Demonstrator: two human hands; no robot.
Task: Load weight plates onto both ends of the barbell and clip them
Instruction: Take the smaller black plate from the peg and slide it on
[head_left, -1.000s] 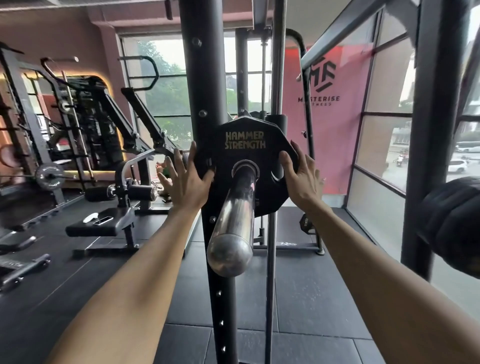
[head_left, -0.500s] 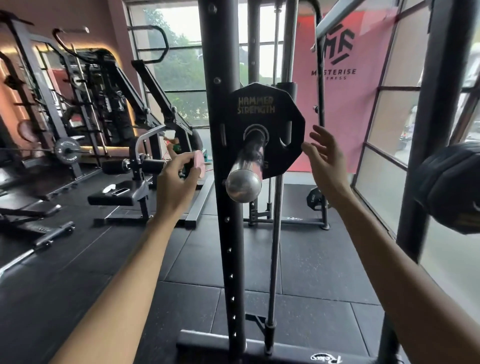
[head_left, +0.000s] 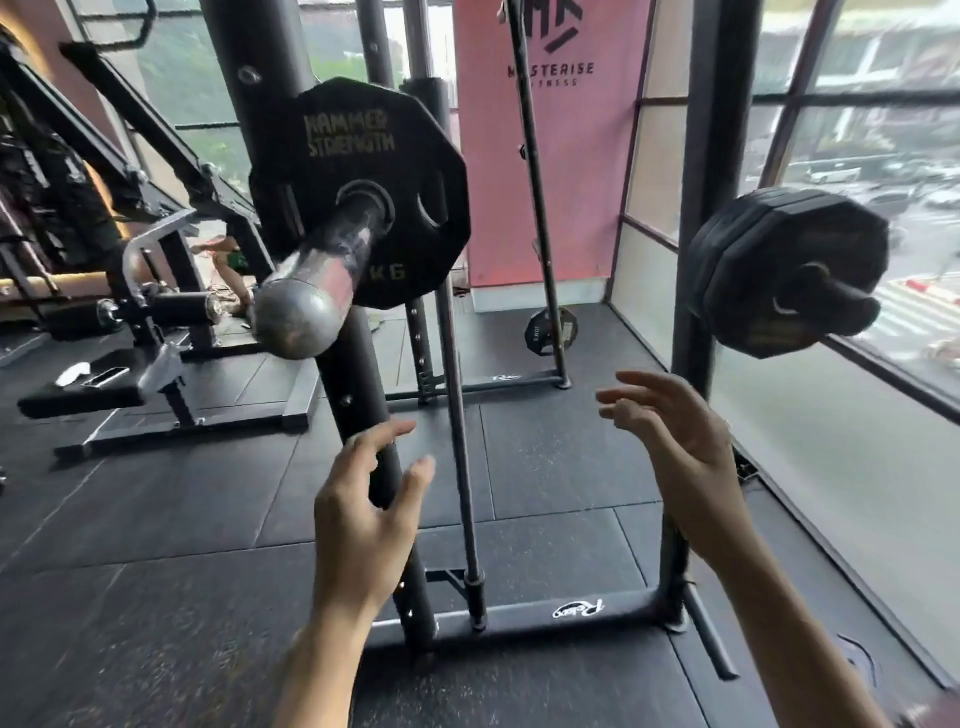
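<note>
A black Hammer Strength weight plate (head_left: 363, 130) sits on the chrome barbell sleeve (head_left: 322, 275), pushed back against the rack upright. The sleeve end points toward me and carries no clip. My left hand (head_left: 363, 514) hangs below the sleeve with relaxed fingers and holds nothing. My right hand (head_left: 680, 462) is off to the right, fingers loosely spread, also holding nothing. Both hands are well apart from the plate. A stack of black plates (head_left: 784, 270) hangs on a storage peg of the right upright.
The black rack upright (head_left: 358, 374) and a thin vertical guide rod (head_left: 457, 415) stand right ahead, with the rack's base bar (head_left: 519, 623) on the rubber floor. A bench machine (head_left: 156, 312) is at left. A small plate (head_left: 551, 331) stands further back. Windows run along the right.
Both hands came off the plate and dropped low in front of me. The view tilted down and the plate stayed on the sleeve.
</note>
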